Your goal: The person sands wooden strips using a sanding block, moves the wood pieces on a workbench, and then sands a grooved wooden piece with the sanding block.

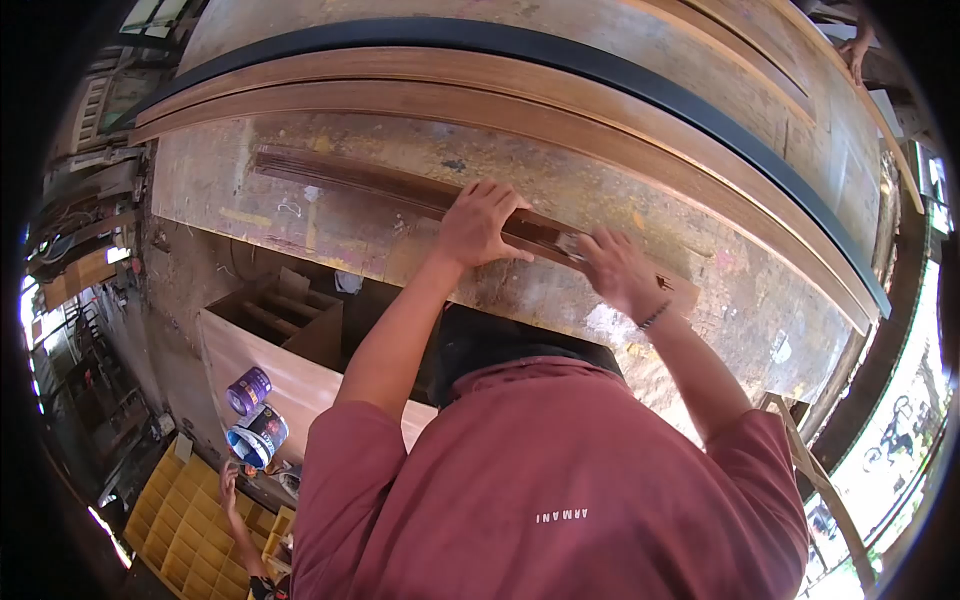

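Note:
A dark brown wooden piece (350, 175) lies slantwise on the paint-stained workbench (390, 245), with a recessed slot in its right part. My left hand (482, 222) is closed around the piece near its middle, thumb on the near edge and fingers over the far edge. Over the slot at the right, my right hand (620, 268) is curled and blurred; a small pale thing shows at its fingertips, too blurred to name. Beyond the hand, the right end of the piece (675, 288) has a small dark cutout.
Long wooden strips (420, 98) and a dark blue-black bar (440, 35) lie across the bench beyond my hands. At lower left are a purple can (249, 390), a white paint bucket (258, 436), a yellow grid rack (185, 510) and another person's arm (238, 520).

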`<state>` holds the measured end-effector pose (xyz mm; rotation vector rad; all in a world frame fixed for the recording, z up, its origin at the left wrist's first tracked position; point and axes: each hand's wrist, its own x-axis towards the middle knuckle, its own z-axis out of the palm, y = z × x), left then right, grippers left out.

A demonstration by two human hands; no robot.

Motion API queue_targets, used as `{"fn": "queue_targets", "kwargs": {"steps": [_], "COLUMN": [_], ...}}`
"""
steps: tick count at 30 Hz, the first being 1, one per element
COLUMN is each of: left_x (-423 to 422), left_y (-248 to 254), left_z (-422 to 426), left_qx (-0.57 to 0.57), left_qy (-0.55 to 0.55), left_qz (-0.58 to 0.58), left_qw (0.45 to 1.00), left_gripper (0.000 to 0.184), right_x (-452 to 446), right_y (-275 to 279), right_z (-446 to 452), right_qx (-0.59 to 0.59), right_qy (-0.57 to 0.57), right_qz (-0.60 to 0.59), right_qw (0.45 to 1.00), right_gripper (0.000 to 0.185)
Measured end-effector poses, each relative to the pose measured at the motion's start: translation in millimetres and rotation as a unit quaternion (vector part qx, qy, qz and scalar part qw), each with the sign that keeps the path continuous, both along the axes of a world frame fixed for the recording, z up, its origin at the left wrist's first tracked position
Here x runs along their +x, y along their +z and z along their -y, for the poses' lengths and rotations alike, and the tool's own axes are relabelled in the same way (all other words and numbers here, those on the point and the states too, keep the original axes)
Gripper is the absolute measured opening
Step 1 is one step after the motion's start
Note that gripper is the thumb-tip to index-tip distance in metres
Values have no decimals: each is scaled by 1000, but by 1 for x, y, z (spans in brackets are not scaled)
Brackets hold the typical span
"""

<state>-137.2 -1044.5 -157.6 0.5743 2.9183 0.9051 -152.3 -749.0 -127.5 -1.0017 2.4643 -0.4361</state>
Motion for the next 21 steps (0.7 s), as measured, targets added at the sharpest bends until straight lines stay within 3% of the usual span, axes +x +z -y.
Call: {"fn": "queue_targets", "kwargs": {"steps": [3, 6, 8, 11, 14, 17, 21], "left_x": [0, 0, 1, 3, 3, 4, 5], "left_y": [-1, -6, -6, -3, -5, -7, -11], "left_z": [-2, -1, 1, 0, -2, 6, 3], "left_qx": [0, 4, 4, 12, 8, 35, 42], "left_qy": [4, 8, 22, 21, 10, 4, 0], "left_qz": [-5, 0, -2, -2, -10, -26, -7], "left_qw": [1000, 1000, 1000, 1000, 1000, 999, 999], "left_gripper": [75, 76, 76, 76, 75, 78, 78], "right_x": [2, 12, 14, 4, -5, -2, 12], "right_y": [-1, 1, 9, 7, 3, -9, -6], "right_z": [16, -29, -57, -31, 50, 54, -43], "right_qx": [-1, -4, 12, 3, -49, -61, 1], "right_qy": [0, -37, -34, -17, -14, -24, -41], "right_qz": [-38, -12, -59, -14, -41, -56, -50], "right_qw": [999, 999, 998, 1000, 998, 996, 998], "right_gripper": [24, 21, 19, 18, 20, 23, 28]}}
